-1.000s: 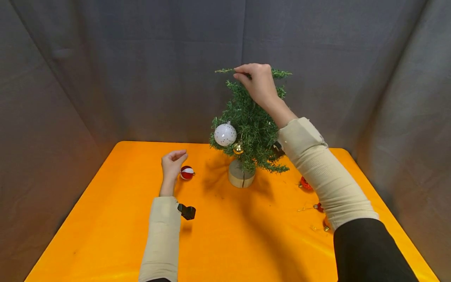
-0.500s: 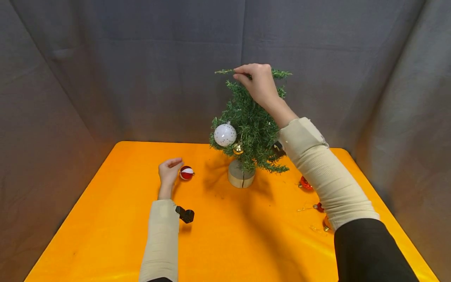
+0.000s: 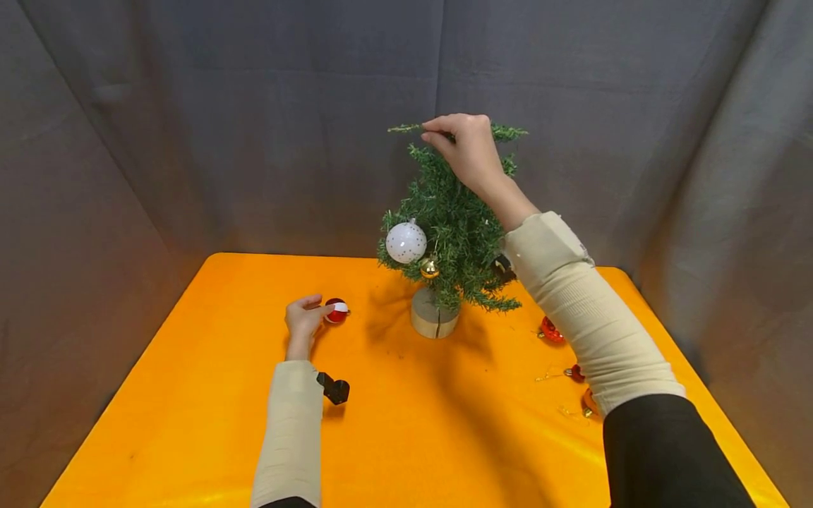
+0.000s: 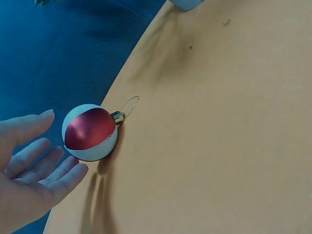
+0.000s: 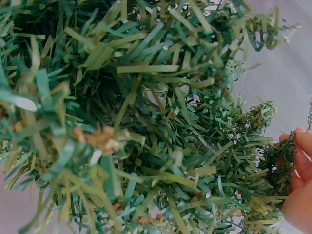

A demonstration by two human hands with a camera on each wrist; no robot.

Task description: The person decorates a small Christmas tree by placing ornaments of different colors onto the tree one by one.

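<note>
A red-and-white bauble (image 3: 336, 312) with a gold cap and loop lies on the table, left of a small artificial Christmas tree (image 3: 454, 226). Beside that bauble (image 4: 92, 129) is my left hand (image 3: 302, 319); in the left wrist view its thumb and fingers are spread around the near side, without a grip. My right hand (image 3: 471, 152) pinches the treetop between thumb and fingers. The right wrist view is mostly filled by green branches (image 5: 161, 122), with part of the hand (image 5: 298, 190) at the right edge. A white dotted bauble (image 3: 406, 243) and a small gold bauble (image 3: 429, 268) hang on the tree.
The tree stands on a round wooden base (image 3: 435, 317) on an orange-covered table (image 3: 190, 395). At the right lie a red bauble (image 3: 552, 330), a smaller red one (image 3: 576, 372) and an orange one (image 3: 591, 402), partly behind my right sleeve. Grey curtains (image 3: 305, 141) enclose the table.
My left hand has come down and slightly left to the red-and-white bauble, its thumb now at the ball. The right hand keeps its hold on the treetop.
</note>
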